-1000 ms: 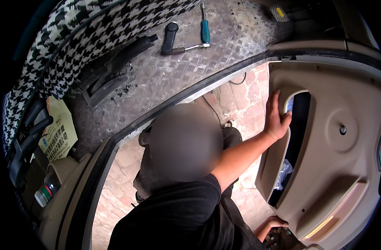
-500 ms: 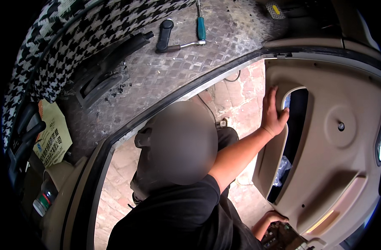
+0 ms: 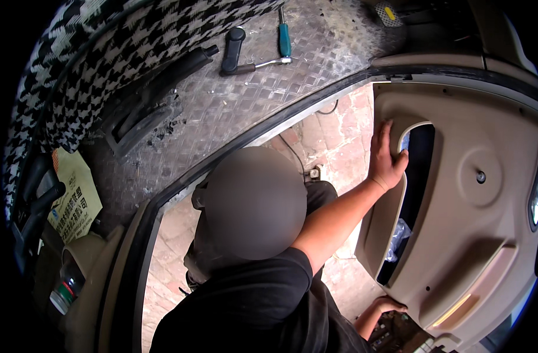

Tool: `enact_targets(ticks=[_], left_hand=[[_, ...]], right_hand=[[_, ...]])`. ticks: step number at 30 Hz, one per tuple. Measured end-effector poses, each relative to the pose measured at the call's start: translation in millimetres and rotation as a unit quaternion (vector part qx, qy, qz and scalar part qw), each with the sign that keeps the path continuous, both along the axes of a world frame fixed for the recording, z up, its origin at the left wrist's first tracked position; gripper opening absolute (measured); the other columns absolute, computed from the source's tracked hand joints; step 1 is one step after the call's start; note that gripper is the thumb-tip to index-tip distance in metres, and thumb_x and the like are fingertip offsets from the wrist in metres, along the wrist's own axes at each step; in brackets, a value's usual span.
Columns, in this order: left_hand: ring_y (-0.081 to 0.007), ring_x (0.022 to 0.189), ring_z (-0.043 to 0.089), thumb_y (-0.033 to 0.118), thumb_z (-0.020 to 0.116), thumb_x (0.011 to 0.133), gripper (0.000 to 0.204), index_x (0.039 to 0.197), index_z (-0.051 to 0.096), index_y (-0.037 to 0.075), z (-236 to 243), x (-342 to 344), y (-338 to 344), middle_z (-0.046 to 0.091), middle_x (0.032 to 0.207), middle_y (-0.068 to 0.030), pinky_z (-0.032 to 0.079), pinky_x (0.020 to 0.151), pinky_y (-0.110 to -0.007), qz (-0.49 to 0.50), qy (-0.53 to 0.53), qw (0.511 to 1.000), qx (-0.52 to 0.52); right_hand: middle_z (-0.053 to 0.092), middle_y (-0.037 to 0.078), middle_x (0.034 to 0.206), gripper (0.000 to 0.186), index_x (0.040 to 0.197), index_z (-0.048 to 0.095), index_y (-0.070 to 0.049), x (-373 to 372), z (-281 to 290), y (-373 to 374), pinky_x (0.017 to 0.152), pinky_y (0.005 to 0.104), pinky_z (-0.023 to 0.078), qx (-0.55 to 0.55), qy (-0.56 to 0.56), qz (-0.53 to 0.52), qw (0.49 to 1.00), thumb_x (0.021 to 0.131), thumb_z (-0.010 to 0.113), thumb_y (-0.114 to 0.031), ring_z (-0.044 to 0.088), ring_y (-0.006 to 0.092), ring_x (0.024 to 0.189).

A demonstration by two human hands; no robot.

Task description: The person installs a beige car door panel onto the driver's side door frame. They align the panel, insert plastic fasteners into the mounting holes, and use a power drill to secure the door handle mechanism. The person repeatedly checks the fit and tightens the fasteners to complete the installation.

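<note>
Door panel (image 3: 451,217) against a co-worker's grip (image 3: 388,167) at the pocket rim (image 3: 419,123)

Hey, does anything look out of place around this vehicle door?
Yes. What looks like a black window crank lies loose on the tread-patterned floor beside a teal-handled ratchet, while the door panel shows a bare metal stub where a crank would likely sit. Dark crumbs also litter the floor.

both hands out of view
</note>
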State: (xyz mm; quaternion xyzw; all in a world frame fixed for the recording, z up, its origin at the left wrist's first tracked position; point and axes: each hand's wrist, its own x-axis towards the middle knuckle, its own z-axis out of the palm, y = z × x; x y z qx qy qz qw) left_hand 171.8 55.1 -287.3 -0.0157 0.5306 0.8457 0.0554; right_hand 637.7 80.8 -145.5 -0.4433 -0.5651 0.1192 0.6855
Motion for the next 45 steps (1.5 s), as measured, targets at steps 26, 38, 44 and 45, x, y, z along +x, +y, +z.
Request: enact_targets(ticks=[26, 38, 44, 45], left_hand=[[-0.0451, 0.136, 0.042, 0.023, 0.065, 0.086, 0.080, 0.154, 0.032, -0.002, 1, 2, 4, 0.043, 0.147, -0.0283, 0.032, 0.117, -0.050, -0.024, -0.007, 0.999, 0.038], [-0.0439, 0.139, 0.041, 0.030, 0.061, 0.090, 0.077, 0.155, 0.032, 0.000, 0, 6, 11, 0.042, 0.149, -0.0278, 0.030, 0.119, -0.049, 0.008, 0.009, 1.000, -0.008], [-0.0433, 0.141, 0.040, 0.038, 0.053, 0.098, 0.074, 0.155, 0.030, -0.003, -2, 7, 8, 0.040, 0.151, -0.0286, 0.030, 0.119, -0.046, 0.000, 0.020, 1.000, -0.019], [-0.0446, 0.142, 0.039, 0.037, 0.052, 0.099, 0.073, 0.155, 0.029, -0.003, -1, 7, 4, 0.039, 0.152, -0.0294, 0.030, 0.120, -0.046, -0.014, 0.017, 0.999, -0.026]], right_hand=[[0.059, 0.021, 0.142, 0.050, 0.142, 0.052, 0.007, -318, -2, -97, 0.112, 0.0438, 0.044, -0.311, -0.337, 0.524, 0.718, 0.103, 0.064, -0.021, 0.058, 0.0290, 0.130], [0.046, 0.026, 0.154, 0.064, 0.153, 0.039, 0.005, -412, 22, 6, 0.116, 0.0517, 0.040, -0.135, -0.325, 0.629, 0.693, 0.102, 0.065, -0.026, 0.045, 0.0385, 0.144], [0.042, 0.029, 0.154, 0.084, 0.160, 0.024, 0.000, -419, 27, 9, 0.116, 0.0543, 0.039, -0.180, -0.146, 0.680, 0.696, 0.101, 0.064, -0.046, 0.045, 0.0439, 0.143], [0.042, 0.030, 0.154, 0.088, 0.161, 0.022, 0.000, -420, 27, 9, 0.116, 0.0545, 0.038, -0.188, -0.134, 0.675, 0.700, 0.100, 0.062, -0.051, 0.045, 0.0443, 0.143]])
